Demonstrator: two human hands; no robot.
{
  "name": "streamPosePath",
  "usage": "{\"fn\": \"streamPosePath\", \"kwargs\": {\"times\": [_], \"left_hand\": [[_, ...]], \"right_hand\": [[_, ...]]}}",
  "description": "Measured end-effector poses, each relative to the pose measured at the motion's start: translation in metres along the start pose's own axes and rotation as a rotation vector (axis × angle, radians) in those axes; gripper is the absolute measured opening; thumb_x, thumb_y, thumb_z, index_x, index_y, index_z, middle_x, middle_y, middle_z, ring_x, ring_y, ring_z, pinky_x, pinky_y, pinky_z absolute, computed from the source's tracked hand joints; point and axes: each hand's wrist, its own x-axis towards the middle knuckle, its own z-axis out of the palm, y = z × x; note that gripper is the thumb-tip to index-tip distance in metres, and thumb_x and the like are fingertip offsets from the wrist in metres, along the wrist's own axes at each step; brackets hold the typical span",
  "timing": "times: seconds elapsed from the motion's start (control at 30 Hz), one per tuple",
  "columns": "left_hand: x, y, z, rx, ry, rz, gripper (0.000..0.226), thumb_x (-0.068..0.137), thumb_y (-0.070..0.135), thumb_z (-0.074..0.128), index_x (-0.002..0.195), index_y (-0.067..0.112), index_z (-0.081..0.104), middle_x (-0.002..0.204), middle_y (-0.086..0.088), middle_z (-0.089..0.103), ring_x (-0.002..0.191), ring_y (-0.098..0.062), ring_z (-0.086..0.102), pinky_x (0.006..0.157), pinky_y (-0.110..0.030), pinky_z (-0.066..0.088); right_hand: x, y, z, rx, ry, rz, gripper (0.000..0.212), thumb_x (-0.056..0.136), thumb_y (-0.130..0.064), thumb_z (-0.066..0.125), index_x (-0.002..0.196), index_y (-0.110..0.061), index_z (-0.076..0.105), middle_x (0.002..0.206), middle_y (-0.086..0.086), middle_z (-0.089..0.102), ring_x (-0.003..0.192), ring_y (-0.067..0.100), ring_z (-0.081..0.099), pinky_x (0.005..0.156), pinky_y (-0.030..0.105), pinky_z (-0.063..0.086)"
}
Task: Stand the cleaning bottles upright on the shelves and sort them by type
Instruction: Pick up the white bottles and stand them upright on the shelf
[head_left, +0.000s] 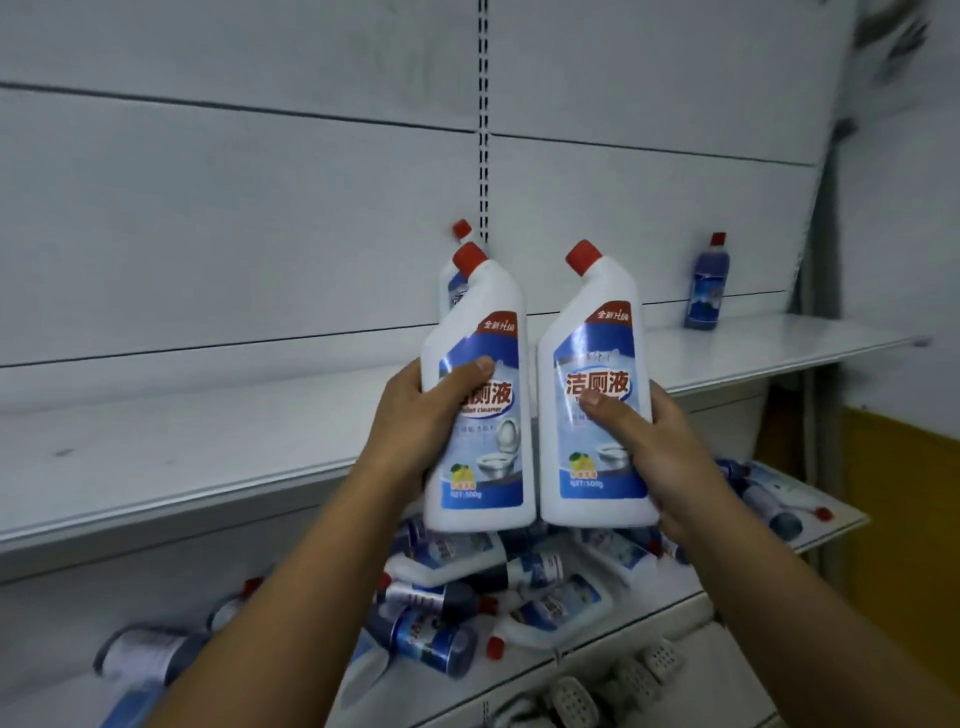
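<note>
Holding two white toilet-cleaner bottles upright in the air before the upper shelf: left bottle clasped in left hand, right bottle in right hand, fingers wrapped around each. Setting both down flat beside the white bottle already standing behind (same type, probably), well apart from the blue bottle.

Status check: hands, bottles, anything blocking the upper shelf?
Left hand and right hand each grip an upright white toilet-cleaner bottle. Upper shelf: one white bottle, one blue, standing. Pile below unsorted.
</note>
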Motion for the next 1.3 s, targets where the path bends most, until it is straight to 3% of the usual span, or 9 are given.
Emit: {"fn": "streamPosePath", "kwargs": {"times": [0.1,0.2,0.33,0.43,0.57,0.7,0.83,1.0,1.3], "left_hand": [[0.045,-0.002,0.013,0.005,-0.039,0.033,0.019,0.088,0.03,0.071,0.099,0.016,0.066,0.088,-0.007,0.078,0.075,-0.024,0.076,0.059,-0.031,0.059],[0.094,-0.007,0.02,0.018,-0.081,0.057,0.025,0.087,0.031,0.072,0.104,0.014,0.067,0.095,-0.008,0.078,0.084,-0.027,0.076,0.072,-0.039,0.061],[0.149,-0.015,0.029,0.049,-0.117,0.019,0.03,0.086,0.033,0.073,0.11,0.015,0.067,0.099,-0.006,0.077,0.09,-0.026,0.075,0.077,-0.04,0.061],[0.181,-0.021,0.033,0.115,-0.154,-0.01,0.032,0.087,0.034,0.073,0.113,0.017,0.066,0.1,-0.002,0.077,0.089,-0.023,0.075,0.07,-0.033,0.061],[0.214,-0.024,0.034,0.275,-0.167,-0.052,0.03,0.084,0.038,0.074,0.108,0.023,0.065,0.095,0.003,0.078,0.083,-0.017,0.076,0.062,-0.027,0.059],[0.243,-0.009,0.032,0.515,-0.182,-0.035,0.047,0.075,0.031,0.083,0.112,0.028,0.056,0.102,0.002,0.074,0.09,-0.019,0.073,0.076,-0.038,0.062],[0.262,-0.003,0.043,0.67,-0.182,-0.005,0.054,0.074,0.03,0.082,0.118,0.025,0.051,0.106,0.002,0.07,0.091,-0.019,0.072,0.073,-0.036,0.063],[0.285,-0.017,0.066,0.735,-0.085,0.068,0.057,0.076,0.026,0.083,0.119,0.027,0.046,0.107,0.007,0.066,0.088,-0.014,0.069,0.066,-0.027,0.06],[0.315,-0.029,0.093,1.201,0.078,0.218,0.066,0.074,0.038,0.084,0.126,0.025,0.045,0.123,-0.001,0.063,0.101,-0.02,0.061,0.086,-0.039,0.053]], "right_hand": [[0.044,-0.001,-0.011,-0.036,0.0,-0.063,0.047,0.064,-0.039,0.074,0.105,-0.021,0.062,0.094,0.005,0.077,0.079,0.025,0.075,0.067,0.039,0.06],[0.089,0.004,-0.018,-0.02,-0.004,-0.099,0.039,0.073,-0.034,0.074,0.108,-0.021,0.062,0.093,0.002,0.077,0.079,0.021,0.075,0.06,0.032,0.059],[0.151,0.014,-0.027,0.014,-0.025,-0.117,0.036,0.081,-0.025,0.074,0.114,-0.018,0.062,0.099,0.005,0.076,0.084,0.024,0.075,0.065,0.036,0.061],[0.195,0.024,-0.034,0.054,-0.038,-0.098,0.036,0.08,-0.023,0.076,0.112,-0.018,0.062,0.101,0.006,0.076,0.086,0.025,0.074,0.07,0.04,0.061],[0.244,0.047,-0.044,0.074,-0.084,-0.04,0.051,0.071,-0.027,0.078,0.118,-0.017,0.062,0.106,0.007,0.075,0.092,0.028,0.073,0.079,0.048,0.059],[0.28,0.057,-0.056,0.074,-0.179,0.005,0.048,0.072,-0.027,0.076,0.117,-0.018,0.063,0.106,0.008,0.075,0.091,0.027,0.074,0.076,0.043,0.059],[0.315,0.053,-0.064,-0.088,-0.319,0.037,0.048,0.072,-0.029,0.075,0.117,-0.019,0.062,0.106,0.005,0.075,0.093,0.024,0.074,0.078,0.039,0.059],[0.356,0.053,-0.069,-0.215,-0.393,0.071,0.044,0.068,-0.029,0.077,0.109,-0.023,0.063,0.098,0.001,0.077,0.086,0.02,0.075,0.073,0.037,0.059],[0.423,0.061,-0.082,-0.477,-0.512,-0.008,0.055,0.074,-0.029,0.083,0.122,-0.028,0.056,0.108,-0.003,0.074,0.096,0.019,0.072,0.081,0.042,0.06]]}}
